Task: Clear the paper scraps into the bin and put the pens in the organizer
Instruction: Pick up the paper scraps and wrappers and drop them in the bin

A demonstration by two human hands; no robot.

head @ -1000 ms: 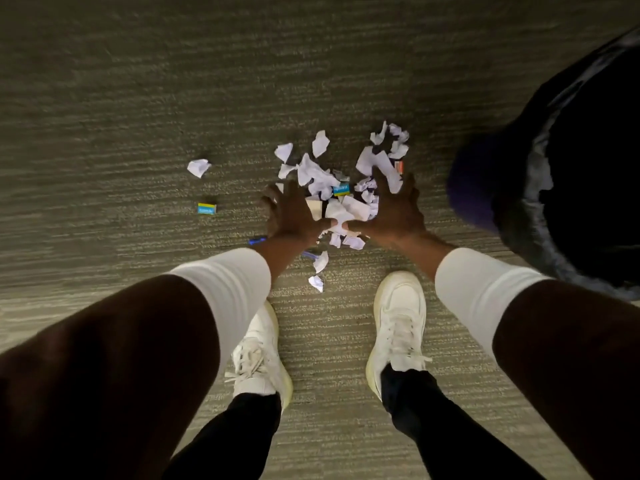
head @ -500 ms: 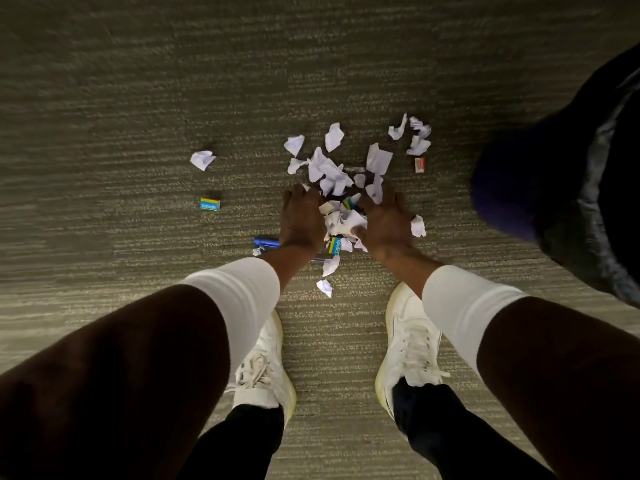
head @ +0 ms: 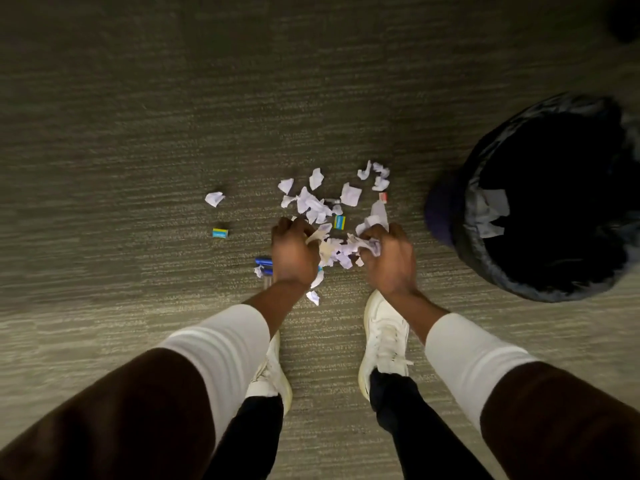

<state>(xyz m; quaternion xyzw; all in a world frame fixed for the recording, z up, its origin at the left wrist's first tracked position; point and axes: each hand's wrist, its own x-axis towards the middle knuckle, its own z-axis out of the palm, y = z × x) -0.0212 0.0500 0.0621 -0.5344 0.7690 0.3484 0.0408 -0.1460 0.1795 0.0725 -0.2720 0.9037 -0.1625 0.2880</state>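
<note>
White paper scraps (head: 313,204) lie scattered on the carpet in front of my feet. My left hand (head: 293,252) and my right hand (head: 389,259) are cupped toward each other, each closed on a bunch of scraps (head: 341,247) gathered between them. A blue pen (head: 264,262) lies on the floor just left of my left hand, partly hidden by it. The black-lined bin (head: 485,258) stands at the right, with some paper inside it.
A lone scrap (head: 214,198) and a small blue-and-yellow block (head: 220,233) lie to the left. Another such block (head: 339,222) and a small red-and-white piece (head: 382,196) sit among the scraps. My white shoes (head: 384,337) stand just behind the pile.
My hands have drawn together and closed on a bunch of scraps, lifting them slightly. The view has shifted, so more of the bin's opening shows at the right.
</note>
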